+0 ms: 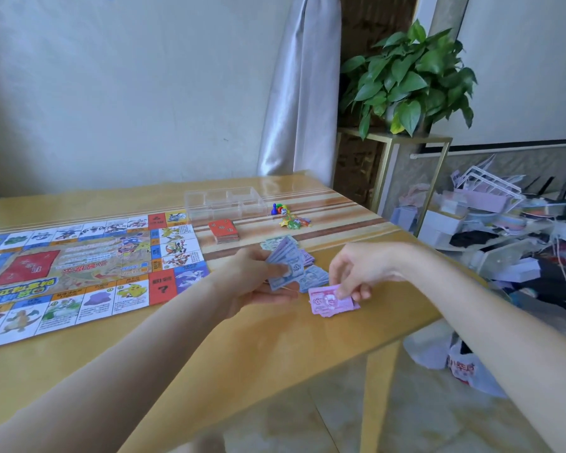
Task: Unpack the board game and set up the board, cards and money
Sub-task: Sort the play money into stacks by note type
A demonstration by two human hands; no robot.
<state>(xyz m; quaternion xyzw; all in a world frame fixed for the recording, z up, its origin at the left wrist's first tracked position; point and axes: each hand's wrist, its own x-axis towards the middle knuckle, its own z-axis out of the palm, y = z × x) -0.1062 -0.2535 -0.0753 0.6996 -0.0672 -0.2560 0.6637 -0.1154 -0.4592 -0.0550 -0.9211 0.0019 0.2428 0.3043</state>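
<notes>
Money is the business right now: the left hand [258,279] has its grip curled round a fanned wad of blue notes [290,261], thumb pressed on top, held just above the bench [209,348]. The right hand [356,273] pinches a pink note at the top of the pink stack [332,300], which lies on the bench near its front edge. Looks like sorting by colour, pinks going down in their own pile. Just behind the hands, a loose heap of blue notes [316,277] sits on the bench, with greenish notes [275,241] beyond it.

Further out, the red card deck [223,231] is stacked beside the unfolded game board [79,266], the clear plastic tray [224,202] stands behind, and pawns and dice [279,209] cluster near some coloured tokens [294,222].

The risks, by my reckoning: that fan in the left hand is loose, so a slackened thumb could spill notes onto the sorted piles. The pink stack sits close to the bench edge; a careless brush of the wrist could send it to the floor.
</notes>
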